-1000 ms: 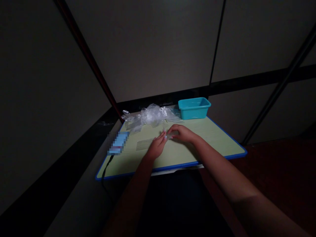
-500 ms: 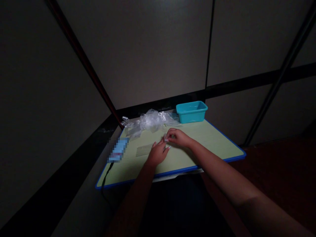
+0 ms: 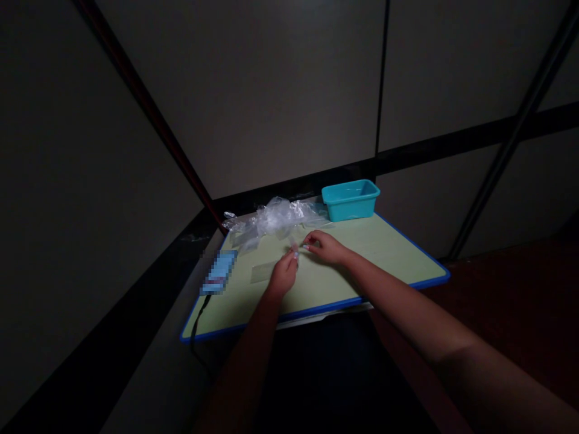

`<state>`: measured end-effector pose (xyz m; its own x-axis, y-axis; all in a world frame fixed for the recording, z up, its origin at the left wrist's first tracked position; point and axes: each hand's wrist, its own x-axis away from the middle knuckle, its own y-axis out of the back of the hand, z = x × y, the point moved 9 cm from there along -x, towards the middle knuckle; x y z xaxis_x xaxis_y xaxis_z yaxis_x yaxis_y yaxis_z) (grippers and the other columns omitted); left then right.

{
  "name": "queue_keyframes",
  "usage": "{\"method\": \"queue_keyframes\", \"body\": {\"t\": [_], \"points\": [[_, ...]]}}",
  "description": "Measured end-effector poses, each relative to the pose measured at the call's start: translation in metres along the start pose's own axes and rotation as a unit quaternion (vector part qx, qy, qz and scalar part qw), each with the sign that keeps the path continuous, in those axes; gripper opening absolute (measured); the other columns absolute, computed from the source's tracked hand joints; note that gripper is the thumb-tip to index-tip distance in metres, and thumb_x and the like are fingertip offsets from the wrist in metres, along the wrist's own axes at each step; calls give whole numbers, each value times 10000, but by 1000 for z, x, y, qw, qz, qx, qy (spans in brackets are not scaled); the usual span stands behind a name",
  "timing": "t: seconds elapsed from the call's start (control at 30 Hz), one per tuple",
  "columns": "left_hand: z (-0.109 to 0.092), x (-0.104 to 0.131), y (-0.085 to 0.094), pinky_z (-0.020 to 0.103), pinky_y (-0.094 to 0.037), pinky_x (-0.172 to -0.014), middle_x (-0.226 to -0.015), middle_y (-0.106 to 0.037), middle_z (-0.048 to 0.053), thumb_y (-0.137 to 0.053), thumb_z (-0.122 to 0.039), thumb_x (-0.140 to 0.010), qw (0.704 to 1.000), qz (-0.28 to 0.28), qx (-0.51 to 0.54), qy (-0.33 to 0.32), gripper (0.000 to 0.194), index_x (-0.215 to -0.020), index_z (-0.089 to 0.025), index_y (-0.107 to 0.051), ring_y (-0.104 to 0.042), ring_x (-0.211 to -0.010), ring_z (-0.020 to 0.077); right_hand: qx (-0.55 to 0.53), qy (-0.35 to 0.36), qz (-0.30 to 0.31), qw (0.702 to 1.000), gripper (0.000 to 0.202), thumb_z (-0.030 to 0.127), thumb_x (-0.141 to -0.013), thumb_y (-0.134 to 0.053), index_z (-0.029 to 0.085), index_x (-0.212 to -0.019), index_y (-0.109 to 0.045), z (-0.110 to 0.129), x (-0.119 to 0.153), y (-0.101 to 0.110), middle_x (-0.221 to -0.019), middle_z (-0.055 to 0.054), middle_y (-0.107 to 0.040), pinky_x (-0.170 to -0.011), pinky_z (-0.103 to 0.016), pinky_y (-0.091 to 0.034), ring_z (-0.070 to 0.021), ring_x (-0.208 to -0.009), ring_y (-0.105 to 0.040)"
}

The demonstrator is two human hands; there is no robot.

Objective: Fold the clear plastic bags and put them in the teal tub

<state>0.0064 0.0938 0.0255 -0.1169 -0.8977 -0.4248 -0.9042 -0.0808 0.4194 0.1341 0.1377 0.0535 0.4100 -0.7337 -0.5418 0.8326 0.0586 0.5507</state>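
Note:
My left hand [image 3: 283,274] is closed, thumb against fingers, on a small clear plastic piece [image 3: 294,245] that sticks up past the fingertips. Just to the right, my right hand [image 3: 323,247] has its thumb and fingers curled together in a pinch; whatever is between them, if anything, is too small to make out. A flat clear plastic sheet [image 3: 260,273] lies on the table left of my left hand. Beyond both hands is a crumpled heap of clear plastic bags [image 3: 277,216].
A turquoise plastic basket [image 3: 350,210] stands at the back right of the pale green table [image 3: 384,256] with a blue edge. At the left edge lies a blurred-out light blue device [image 3: 220,271] with a black cable [image 3: 195,325]. Panelled walls close in behind and left.
My left hand has closed from spread fingers onto the plastic piece. My right hand's fingertips have come slightly away from it, to the right. The view has shifted a little.

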Motion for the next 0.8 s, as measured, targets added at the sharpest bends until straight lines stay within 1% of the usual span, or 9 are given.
{"method": "queue_keyframes", "body": {"t": [0.1, 0.23, 0.37, 0.47, 0.57, 0.67, 0.73, 0.8], "points": [[2, -1, 6, 384, -245, -1106, -1240, -609, 70, -498, -256, -847, 996, -31, 72, 33, 331, -1132, -166, -642, -458, -1257, 209, 20, -4, 19, 1000, 168, 224, -798, -582, 117, -910, -646, 1, 1, -4, -899, -84, -632, -809, -302, -434, -170, -845, -571], [9, 0, 14, 365, -236, -1111, -1189, -644, 46, -532, -251, -839, 983, -70, 149, 86, 276, -1065, -181, -674, -449, -1266, 200, 50, -5, 55, 997, 291, 311, -828, -567, 103, -1012, -655, 3, 3, -12, -1010, -120, -652, -892, -322, -421, -196, -950, -588], [25, 1, 19, 342, -282, -1089, -1220, -626, 46, -510, -217, -853, 955, -109, 237, 143, 250, -1040, -187, -673, -485, -1234, 181, 72, -10, 90, 993, 404, 379, -827, -564, 98, -1108, -633, 0, 5, -22, -1139, -141, -633, -945, -335, -406, -222, -1068, -567], [32, 2, 22, 344, -331, -1061, -1248, -605, 66, -457, -206, -877, 944, -122, 262, 160, 283, -1089, -177, -642, -516, -1204, 172, 95, -1, 96, 991, 447, 399, -821, -572, 104, -1154, -617, -1, 7, -27, -1202, -148, -608, -976, -346, -393, -238, -1129, -543], [35, 3, 26, 323, -346, -1053, -1247, -606, 70, -456, -201, -878, 926, -143, 304, 171, 285, -1099, -166, -633, -528, -1190, 161, 106, 14, 100, 989, 434, 366, -828, -568, 100, -1169, -612, -1, 7, -30, -1222, -163, -594, -991, -362, -386, -249, -1159, -526], [37, 5, 32, 318, -338, -1060, -1238, -613, 62, -479, -202, -871, 922, -152, 311, 172, 267, -1077, -168, -647, -521, -1197, 165, 70, 15, 95, 993, 356, 279, -841, -550, 114, -1147, -624, -1, 2, -33, -1205, -145, -607, -995, -363, -382, -227, -1144, -535], [39, 5, 36, 322, -327, -1068, -1242, -610, 60, -489, -211, -870, 931, -151, 289, 166, 265, -1076, -176, -652, -512, -1207, 174, 27, -3, 97, 995, 326, 244, -833, -559, 106, -1119, -634, -2, -4, -36, -1180, -141, -619, -970, -350, -401, -213, -1095, -560], [40, 6, 42, 328, -312, -1078, -1256, -600, 57, -493, -226, -872, 943, -149, 252, 156, 275, -1096, -184, -648, -495, -1224, 183, -21, -41, 117, 992, 311, 220, -822, -574, 92, -1099, -636, -6, -12, -42, -1111, -136, -646, -900, -328, -443, -194, -994, -599]]}}
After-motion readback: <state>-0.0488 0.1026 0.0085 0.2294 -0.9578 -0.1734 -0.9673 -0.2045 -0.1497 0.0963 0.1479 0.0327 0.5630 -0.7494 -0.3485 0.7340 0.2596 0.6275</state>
